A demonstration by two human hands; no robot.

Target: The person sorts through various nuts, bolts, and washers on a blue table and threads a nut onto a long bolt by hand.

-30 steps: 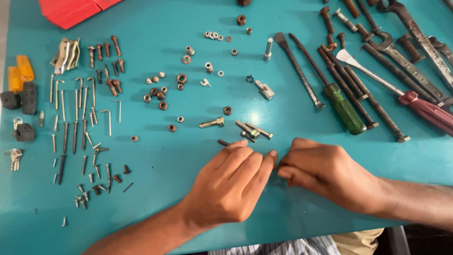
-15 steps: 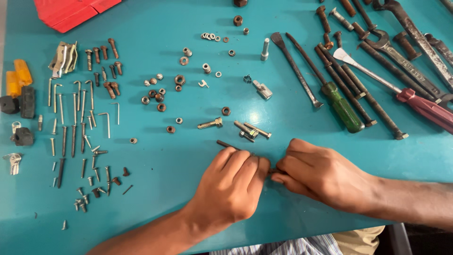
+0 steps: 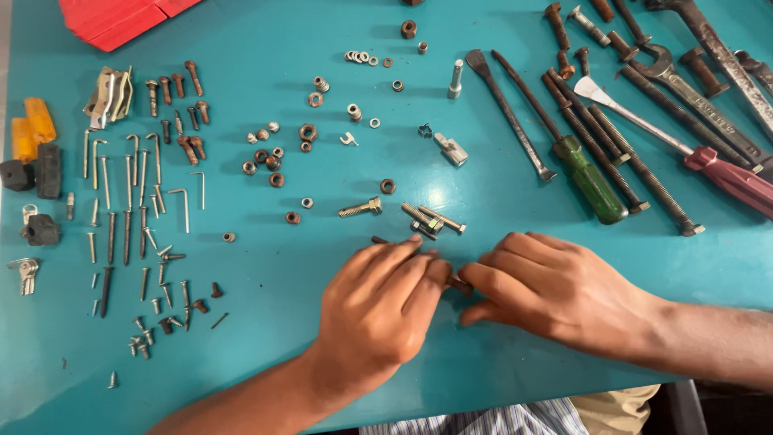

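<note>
My left hand (image 3: 382,310) and my right hand (image 3: 555,286) meet near the front edge of a teal table (image 3: 483,379). Between their fingertips they pinch a small dark rusty fastener (image 3: 459,283), mostly hidden by the fingers. The end of a dark bolt (image 3: 379,239) pokes out above my left fingers. Just beyond the hands lie two silver bolts (image 3: 431,217) and a brass-coloured bolt (image 3: 360,209).
Sorted nails and screws (image 3: 133,201) fill the left side, nuts and washers (image 3: 274,157) the middle. A green-handled screwdriver (image 3: 592,181), a red-handled tool (image 3: 729,179), long bolts and wrenches (image 3: 676,72) lie at right. Red blocks (image 3: 121,20) sit at the far left corner.
Both hands have shifted slightly left and closer together, their fingertips working the small fastener. The parts on the table have stayed put.
</note>
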